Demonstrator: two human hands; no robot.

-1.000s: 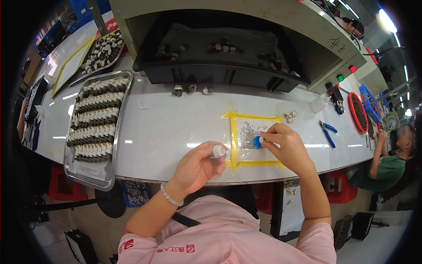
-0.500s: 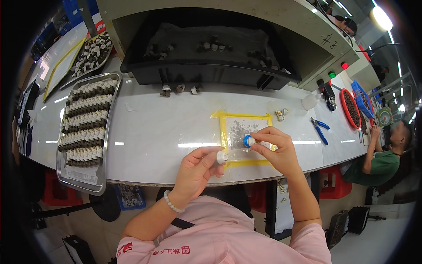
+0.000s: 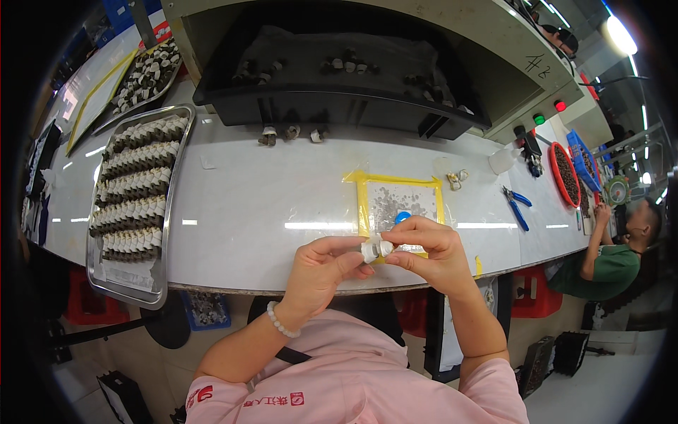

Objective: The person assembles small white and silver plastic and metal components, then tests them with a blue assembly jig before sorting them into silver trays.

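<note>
My left hand (image 3: 326,268) pinches a small white-wrapped cylinder (image 3: 369,250) between thumb and fingers. A small white piece (image 3: 385,248) is held in the fingertips of my right hand (image 3: 436,256), end to end with the cylinder. The two pieces appear to touch; my fingers partly cover both. Just beyond the right fingers, a small round blue cap-like thing (image 3: 402,217) rests on a spotted work sheet (image 3: 385,194) framed in yellow tape.
On the left stands a metal tray (image 3: 162,272) of white-and-brown pieces in rows. A black bin (image 3: 339,102) with similar pieces sits at the back. Blue-handled cutters (image 3: 519,206), a white bottle (image 3: 501,161) and a red basket (image 3: 563,175) are at right, near a co-worker (image 3: 600,265).
My right hand has moved left and nearer from beside the blue thing, bringing its white piece to the cylinder in my left hand. The blue thing stays on the sheet.
</note>
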